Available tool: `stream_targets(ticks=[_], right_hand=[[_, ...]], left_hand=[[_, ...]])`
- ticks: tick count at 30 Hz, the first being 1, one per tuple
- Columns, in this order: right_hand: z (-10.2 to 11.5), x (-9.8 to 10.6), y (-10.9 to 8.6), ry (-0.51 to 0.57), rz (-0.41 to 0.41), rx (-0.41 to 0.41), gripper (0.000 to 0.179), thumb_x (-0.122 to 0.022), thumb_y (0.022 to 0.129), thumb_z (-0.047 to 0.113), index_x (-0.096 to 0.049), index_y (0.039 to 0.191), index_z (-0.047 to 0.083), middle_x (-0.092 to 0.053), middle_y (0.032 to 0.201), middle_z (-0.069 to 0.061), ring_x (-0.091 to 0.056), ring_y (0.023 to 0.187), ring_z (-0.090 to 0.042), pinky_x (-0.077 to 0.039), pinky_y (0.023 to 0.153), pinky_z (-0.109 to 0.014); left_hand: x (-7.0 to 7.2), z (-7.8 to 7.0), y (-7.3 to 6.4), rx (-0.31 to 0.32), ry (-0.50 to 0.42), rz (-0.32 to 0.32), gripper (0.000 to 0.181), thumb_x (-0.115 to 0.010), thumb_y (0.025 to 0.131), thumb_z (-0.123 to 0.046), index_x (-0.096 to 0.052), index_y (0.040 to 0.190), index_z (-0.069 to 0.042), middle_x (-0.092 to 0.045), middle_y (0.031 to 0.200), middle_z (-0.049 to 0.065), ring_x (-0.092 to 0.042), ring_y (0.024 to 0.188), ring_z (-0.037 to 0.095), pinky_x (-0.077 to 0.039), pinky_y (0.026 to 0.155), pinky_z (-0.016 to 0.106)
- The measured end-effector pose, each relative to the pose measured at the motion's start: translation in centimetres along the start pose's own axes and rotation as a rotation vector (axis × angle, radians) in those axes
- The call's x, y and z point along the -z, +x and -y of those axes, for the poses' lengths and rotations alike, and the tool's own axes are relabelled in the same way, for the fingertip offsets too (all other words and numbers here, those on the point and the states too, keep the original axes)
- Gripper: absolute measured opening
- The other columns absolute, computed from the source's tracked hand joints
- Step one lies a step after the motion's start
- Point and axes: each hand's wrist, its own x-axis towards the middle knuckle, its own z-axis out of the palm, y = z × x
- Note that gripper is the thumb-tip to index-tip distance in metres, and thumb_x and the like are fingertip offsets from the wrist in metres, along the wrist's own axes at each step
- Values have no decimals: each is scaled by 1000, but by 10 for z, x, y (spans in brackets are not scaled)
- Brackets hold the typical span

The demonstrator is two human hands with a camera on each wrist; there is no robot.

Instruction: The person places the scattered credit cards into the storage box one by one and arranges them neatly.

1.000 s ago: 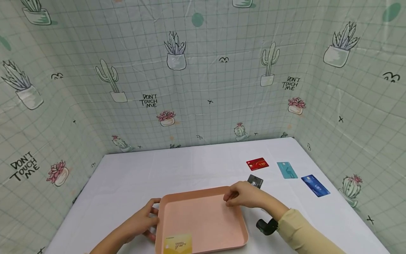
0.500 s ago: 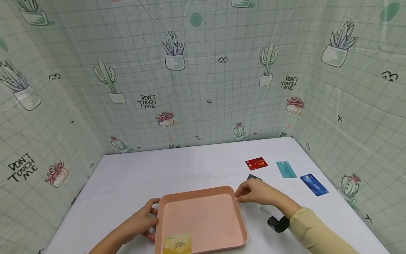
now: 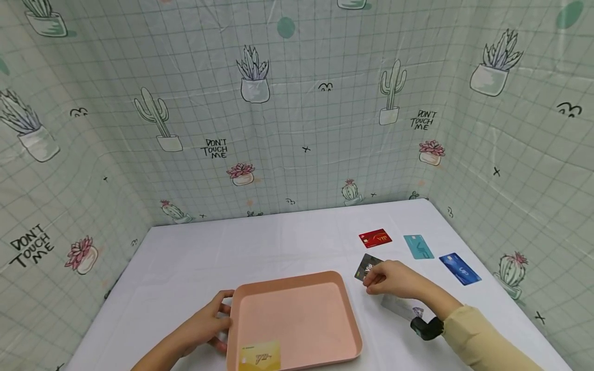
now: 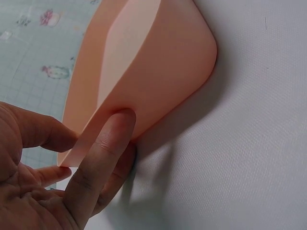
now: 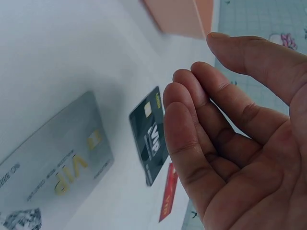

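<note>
My left hand holds the left wall of a peach-pink tray. In the left wrist view, one digit of that hand lies at the rim and other fingers press the outer wall. A yellow card lies in the tray's near left corner. My right hand hovers right of the tray with loosely bent fingers, thumb apart, holding nothing. Beside its fingertips lies a black VIP card, partly covered in the head view. A silver VIP card lies below the right wrist.
A red VIP card, a teal VIP card and a blue VIP card lie further back and right on the white tabletop. Patterned cloth hangs behind and along both sides.
My right hand has moved from over the tray's far right corner rightward to the black card, uncovering part of the silver card. The left hand and tray stay put.
</note>
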Motion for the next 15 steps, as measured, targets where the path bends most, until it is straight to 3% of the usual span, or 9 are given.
stream_targets(ticks=[15], right_hand=[[-26,6,-14,5,-62,-67,15,-79,87,12,-77,99,3,-72,87,0,-63,80,-15,-61,77,-34]], left_hand=[[-1,-1,1,6,6,-1,74,-58,87,1,-29,155,-2,-51,125,24,-67,83,25,-64,60,43]])
